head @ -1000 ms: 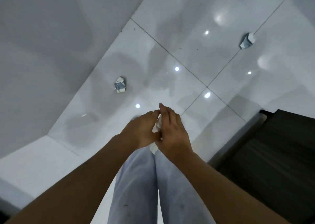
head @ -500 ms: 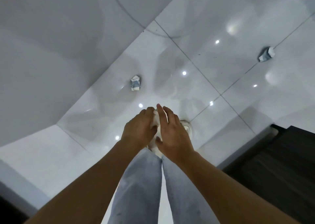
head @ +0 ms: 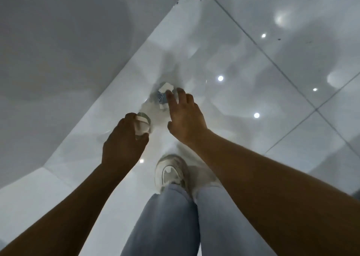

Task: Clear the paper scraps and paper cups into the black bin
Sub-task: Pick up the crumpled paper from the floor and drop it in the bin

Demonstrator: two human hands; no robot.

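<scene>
A crumpled white and blue paper scrap (head: 162, 94) lies on the glossy white floor close to the wall. My right hand (head: 184, 114) reaches down over it with fingers spread, the fingertips at the scrap; whether they touch it I cannot tell. My left hand (head: 124, 140) grips a white crumpled paper cup (head: 142, 126), held a little left of and nearer than the scrap. The black bin is not in view.
A grey wall (head: 68, 51) runs along the left, meeting the white tiled floor (head: 253, 99). My white shoe (head: 171, 173) and jeans-clad legs (head: 175, 226) are below the hands.
The hands, which were together over the white paper, have parted. The right hand has reached out to the floor scrap, now much closer. The view has swung left, losing the second scrap and dark furniture.
</scene>
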